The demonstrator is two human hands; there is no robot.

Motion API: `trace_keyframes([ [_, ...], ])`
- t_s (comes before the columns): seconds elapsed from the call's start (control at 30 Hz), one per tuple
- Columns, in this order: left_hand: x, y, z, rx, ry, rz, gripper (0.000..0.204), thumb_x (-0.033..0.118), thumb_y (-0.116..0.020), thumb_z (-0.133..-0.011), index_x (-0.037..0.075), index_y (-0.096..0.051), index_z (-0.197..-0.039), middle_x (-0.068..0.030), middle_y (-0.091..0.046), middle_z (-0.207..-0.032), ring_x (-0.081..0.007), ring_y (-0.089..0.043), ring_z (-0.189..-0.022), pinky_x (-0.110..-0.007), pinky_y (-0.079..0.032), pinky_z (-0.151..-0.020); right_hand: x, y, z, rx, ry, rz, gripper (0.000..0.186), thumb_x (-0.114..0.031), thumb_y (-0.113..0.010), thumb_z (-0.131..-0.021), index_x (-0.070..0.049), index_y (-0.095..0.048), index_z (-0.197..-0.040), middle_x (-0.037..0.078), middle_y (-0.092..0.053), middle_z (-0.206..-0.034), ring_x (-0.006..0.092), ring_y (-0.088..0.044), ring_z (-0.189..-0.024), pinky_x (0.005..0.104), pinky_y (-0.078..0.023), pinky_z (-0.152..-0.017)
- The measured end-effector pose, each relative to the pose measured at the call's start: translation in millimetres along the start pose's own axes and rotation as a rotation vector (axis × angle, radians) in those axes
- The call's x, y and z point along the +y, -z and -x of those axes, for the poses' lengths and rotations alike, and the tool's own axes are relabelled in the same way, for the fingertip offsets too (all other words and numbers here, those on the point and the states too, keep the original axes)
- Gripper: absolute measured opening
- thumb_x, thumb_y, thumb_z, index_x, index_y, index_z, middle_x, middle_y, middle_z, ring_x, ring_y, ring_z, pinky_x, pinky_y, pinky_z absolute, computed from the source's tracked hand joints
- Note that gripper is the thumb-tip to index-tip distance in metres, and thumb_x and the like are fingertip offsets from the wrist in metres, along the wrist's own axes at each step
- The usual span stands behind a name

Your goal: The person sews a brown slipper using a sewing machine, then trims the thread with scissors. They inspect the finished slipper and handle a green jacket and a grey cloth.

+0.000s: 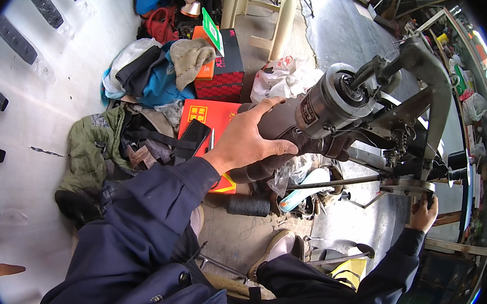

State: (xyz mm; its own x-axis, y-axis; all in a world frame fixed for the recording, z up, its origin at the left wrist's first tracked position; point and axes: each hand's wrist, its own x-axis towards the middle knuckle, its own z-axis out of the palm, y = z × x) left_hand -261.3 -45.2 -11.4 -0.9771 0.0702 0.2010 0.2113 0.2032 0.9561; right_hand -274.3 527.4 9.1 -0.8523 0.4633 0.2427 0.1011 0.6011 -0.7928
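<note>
My left hand (251, 138) presses on a dark brown leather piece (273, 119), which looks like a boot. Its thumb and fingers are spread around that piece, beside the round metal head of a shoe-stitching machine (334, 105). More of the brown leather hangs below the hand and runs under the head; its full shape is hidden. At the right, my right hand (424, 214) has its fingers closed at the rim of the machine's handwheel (409, 187). The exact part it grips is partly hidden.
Left of the machine lie a red box (194, 111) with a black phone (194, 138), a green jacket (96, 139) and piled clothes. A black thread spool (248, 206) and a blue-and-white insole (305, 189) are below. A cream stool (262, 11) stands behind; cluttered shelves line the right.
</note>
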Motion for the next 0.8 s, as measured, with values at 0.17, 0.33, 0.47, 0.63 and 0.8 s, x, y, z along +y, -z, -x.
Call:
trace_keyframes([
  [0.17, 2, 2, 1, -0.005, -0.020, -0.041, 0.096, 0.047, -0.092, -0.072, 0.002, -0.050, -0.146, -0.0213, -0.067, -0.130, -0.0326, -0.066, -0.119, -0.038, -0.049, -0.104, 79, -32, 4, -0.048, -0.197, 0.013, 0.018, -0.008, -0.061, -0.099, -0.007, -0.060, -0.117, 0.005, -0.061, -0.076, 0.0114, -0.053, -0.051, 0.0291, -0.043, -0.042],
  [0.33, 3, 4, 1, 0.006, -0.081, -0.139, 0.098, 0.046, -0.092, -0.072, 0.009, -0.046, -0.150, -0.0207, -0.064, -0.135, -0.0345, -0.064, -0.123, -0.039, -0.048, -0.105, 41, -88, 66, -0.436, -0.285, 0.145, 0.014, -0.014, -0.060, -0.100, -0.005, -0.059, -0.112, 0.005, -0.060, -0.065, 0.0146, -0.061, -0.049, 0.0292, -0.045, -0.043],
  [0.47, 10, 7, 5, -0.010, -0.084, -0.190, 0.098, 0.040, -0.093, -0.074, 0.017, -0.042, -0.155, -0.0195, -0.059, -0.143, -0.0366, -0.061, -0.127, -0.039, -0.048, -0.106, -2, -96, 81, -0.521, -0.267, 0.076, 0.016, -0.018, -0.058, -0.101, -0.002, -0.057, -0.104, 0.006, -0.062, -0.065, 0.0167, -0.063, -0.050, 0.0283, -0.046, -0.045],
  [0.63, 18, 7, 10, 0.066, -0.270, -0.288, 0.094, 0.036, -0.090, -0.075, 0.022, -0.043, -0.155, -0.0162, -0.059, -0.142, -0.0381, -0.064, -0.121, -0.040, -0.053, -0.100, -9, -95, 82, -0.537, -0.264, 0.052, 0.017, -0.019, -0.058, -0.102, -0.002, -0.056, -0.104, 0.006, -0.061, -0.064, 0.0166, -0.063, -0.051, 0.0277, -0.045, -0.045],
  [0.8, 18, 5, 7, 0.088, -0.386, -0.387, 0.090, 0.035, -0.085, -0.079, 0.030, -0.039, -0.157, -0.0121, -0.061, -0.134, -0.0351, -0.065, -0.115, -0.042, -0.057, -0.090, -4, -94, 81, -0.536, -0.275, 0.021, 0.018, -0.019, -0.058, -0.102, -0.001, -0.056, -0.104, 0.007, -0.061, -0.064, 0.0168, -0.062, -0.050, 0.0283, -0.045, -0.044],
])
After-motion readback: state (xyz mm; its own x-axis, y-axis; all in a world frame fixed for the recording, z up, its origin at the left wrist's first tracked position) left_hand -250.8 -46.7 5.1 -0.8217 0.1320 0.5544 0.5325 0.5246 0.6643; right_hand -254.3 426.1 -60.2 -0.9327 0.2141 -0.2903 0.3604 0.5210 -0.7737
